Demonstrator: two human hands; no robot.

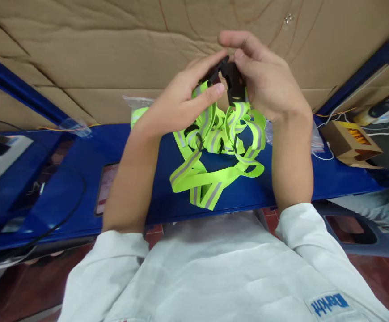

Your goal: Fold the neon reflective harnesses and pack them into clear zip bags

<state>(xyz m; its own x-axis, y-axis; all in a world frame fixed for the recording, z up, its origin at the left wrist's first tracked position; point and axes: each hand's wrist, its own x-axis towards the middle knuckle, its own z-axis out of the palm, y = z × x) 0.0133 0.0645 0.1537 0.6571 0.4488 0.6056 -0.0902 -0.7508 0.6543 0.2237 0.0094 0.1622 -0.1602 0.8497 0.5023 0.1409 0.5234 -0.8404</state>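
Observation:
Yellow-green webbing with a grey reflective stripe (pixel 211 179) lies looped and bunched on the blue table, with black plastic fittings along it. Above the bunch, my left hand (pixel 194 89) is closed on one half of a black side-release buckle (pixel 218 70), its thumb toward the front. My right hand (pixel 264 71) grips the wider black buckle half (pixel 234 82), index finger raised over the top. The two halves are close together at an angle; whether they touch I cannot tell. Webbing hangs from both halves down to the bunch.
A blue table (pixel 167 201) runs across, with a brown cardboard wall (pixel 97 53) behind. Left of my forearm lies a phone-like device (pixel 105 188). An open cardboard box (pixel 352 143) stands right, near white cables. Clear plastic bags (pixel 137 102) lie behind the webbing.

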